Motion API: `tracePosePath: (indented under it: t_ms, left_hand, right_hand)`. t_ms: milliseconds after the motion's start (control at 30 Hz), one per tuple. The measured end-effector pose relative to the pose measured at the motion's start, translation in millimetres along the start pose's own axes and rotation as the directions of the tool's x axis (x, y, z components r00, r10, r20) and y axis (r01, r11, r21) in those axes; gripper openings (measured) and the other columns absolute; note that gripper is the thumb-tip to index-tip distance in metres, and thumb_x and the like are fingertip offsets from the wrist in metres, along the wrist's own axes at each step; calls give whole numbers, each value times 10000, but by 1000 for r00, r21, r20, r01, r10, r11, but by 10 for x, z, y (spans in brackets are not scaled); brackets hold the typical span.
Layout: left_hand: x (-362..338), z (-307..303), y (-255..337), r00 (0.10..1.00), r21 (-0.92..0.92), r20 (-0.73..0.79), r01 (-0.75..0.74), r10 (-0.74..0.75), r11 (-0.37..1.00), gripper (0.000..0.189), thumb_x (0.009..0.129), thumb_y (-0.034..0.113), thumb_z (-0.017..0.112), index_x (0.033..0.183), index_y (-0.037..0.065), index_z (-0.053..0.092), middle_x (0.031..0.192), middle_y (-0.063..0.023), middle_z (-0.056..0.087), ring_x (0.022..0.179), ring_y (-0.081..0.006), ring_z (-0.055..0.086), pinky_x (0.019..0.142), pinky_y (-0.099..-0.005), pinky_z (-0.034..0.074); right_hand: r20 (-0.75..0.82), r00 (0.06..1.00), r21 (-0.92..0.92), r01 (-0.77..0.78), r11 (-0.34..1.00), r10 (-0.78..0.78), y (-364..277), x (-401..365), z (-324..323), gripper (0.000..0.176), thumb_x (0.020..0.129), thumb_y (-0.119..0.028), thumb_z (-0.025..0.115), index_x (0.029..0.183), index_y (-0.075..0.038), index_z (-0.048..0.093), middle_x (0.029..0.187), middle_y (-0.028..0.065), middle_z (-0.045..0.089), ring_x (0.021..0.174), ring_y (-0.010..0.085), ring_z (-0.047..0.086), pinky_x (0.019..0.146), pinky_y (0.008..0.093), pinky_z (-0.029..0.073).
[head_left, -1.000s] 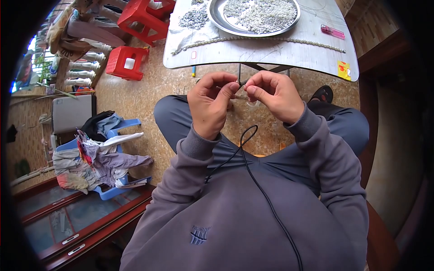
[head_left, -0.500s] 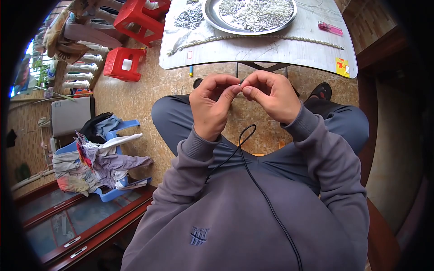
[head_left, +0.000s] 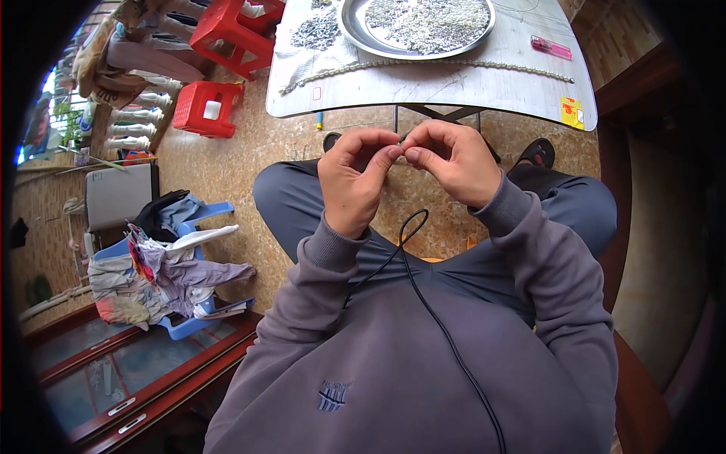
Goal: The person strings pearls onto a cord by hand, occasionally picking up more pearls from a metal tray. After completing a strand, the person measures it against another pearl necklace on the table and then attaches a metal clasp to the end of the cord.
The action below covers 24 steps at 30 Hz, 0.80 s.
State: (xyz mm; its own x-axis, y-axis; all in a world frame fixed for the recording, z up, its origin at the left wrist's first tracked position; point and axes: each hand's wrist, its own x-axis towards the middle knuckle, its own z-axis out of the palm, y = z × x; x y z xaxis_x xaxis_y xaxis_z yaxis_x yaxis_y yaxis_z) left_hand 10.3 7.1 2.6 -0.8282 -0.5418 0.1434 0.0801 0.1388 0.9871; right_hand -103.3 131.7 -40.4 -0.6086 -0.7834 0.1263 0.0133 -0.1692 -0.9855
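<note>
My left hand (head_left: 352,178) and my right hand (head_left: 452,160) are raised over my lap, fingertips pinched together on a tiny piece (head_left: 400,145) that is too small to identify. Both hands hover just in front of the near edge of a low grey table (head_left: 454,85). On the table a long string of pale beads (head_left: 423,65) lies stretched across. Behind it stands a round metal tray (head_left: 355,34) filled with small pale beads.
A pink lighter (head_left: 553,48) and a yellow tag (head_left: 572,112) lie on the table's right side. Red plastic stools (head_left: 208,106) stand at the left. A blue chair with heaped clothes (head_left: 162,265) is beside me. A black cord (head_left: 423,299) runs down my chest.
Both hands have risen slightly toward the table edge and stay pinched together; over the last half second almost nothing moved.
</note>
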Motion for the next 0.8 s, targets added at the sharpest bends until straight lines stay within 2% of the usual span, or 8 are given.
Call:
tracePosePath:
  t_ms: [167, 333, 467, 500, 633, 667, 800]
  left_hand:
    - [-19, 1, -8, 1000, 26, -1, 27, -27, 999, 174, 835, -78, 673, 997, -16, 668, 933, -62, 662, 778, -115, 609, 728, -220, 501]
    - [14, -29, 22, 995, 60, 52, 81, -84, 995, 150, 821, -70, 668, 953, 0, 663, 890, -54, 626, 723, -120, 567, 671, -228, 474]
    - [85, -57, -12, 989, 303, 129, -106, 70, 947, 113, 809, -65, 649, 894, 10, 645, 841, -49, 580, 664, -132, 511, 615, -244, 435]
    - [124, -54, 8, 988, 303, 128, -119, 84, 946, 113, 809, -65, 649, 894, 10, 645, 841, -49, 580, 664, -132, 511, 615, -244, 435]
    - [246, -20, 92, 931, 502, 243, -361, 273, 786, 88, 811, -58, 636, 856, 17, 628, 812, -45, 553, 636, -143, 481, 591, -259, 414]
    - [275, -13, 108, 929, 502, 241, -368, 282, 783, 88, 811, -58, 636, 856, 17, 628, 812, -45, 553, 636, -143, 481, 591, -259, 414]
    - [421, 23, 180, 926, 437, 294, -352, 239, 828, 93, 804, -59, 638, 856, 17, 638, 812, -52, 587, 653, -147, 505, 605, -257, 431]
  right_hand:
    - [11, 999, -30, -50, 998, 51, -25, -3, -9, 88, 848, -13, 656, 925, -8, 699, 767, 36, 680, 638, 92, 577, 583, 218, 468]
    - [0, 998, 51, -68, 996, 68, -2, 13, -19, 95, 848, -7, 657, 932, -5, 703, 779, 42, 690, 656, 92, 597, 593, 217, 479]
    - [-5, 989, 101, -148, 984, 149, -24, -27, -4, 80, 846, -9, 669, 916, 0, 705, 790, 46, 698, 678, 103, 617, 619, 225, 494]
    - [-3, 991, 96, -135, 986, 135, -30, -17, 3, 80, 846, -9, 669, 916, 0, 705, 790, 46, 698, 678, 103, 617, 619, 225, 494]
    - [-120, 987, 17, 109, 994, -106, -28, 4, 47, 72, 842, -31, 684, 900, 5, 707, 797, 46, 703, 672, 110, 614, 635, 233, 496]
    - [-117, 986, 14, 118, 993, -115, -58, 8, 37, 72, 842, -31, 684, 900, 5, 707, 797, 46, 703, 672, 110, 614, 635, 233, 496]
    - [-150, 983, -222, 67, 973, -102, -209, 22, -50, 73, 856, -17, 684, 924, 9, 692, 872, 51, 706, 756, 105, 624, 712, 220, 506]
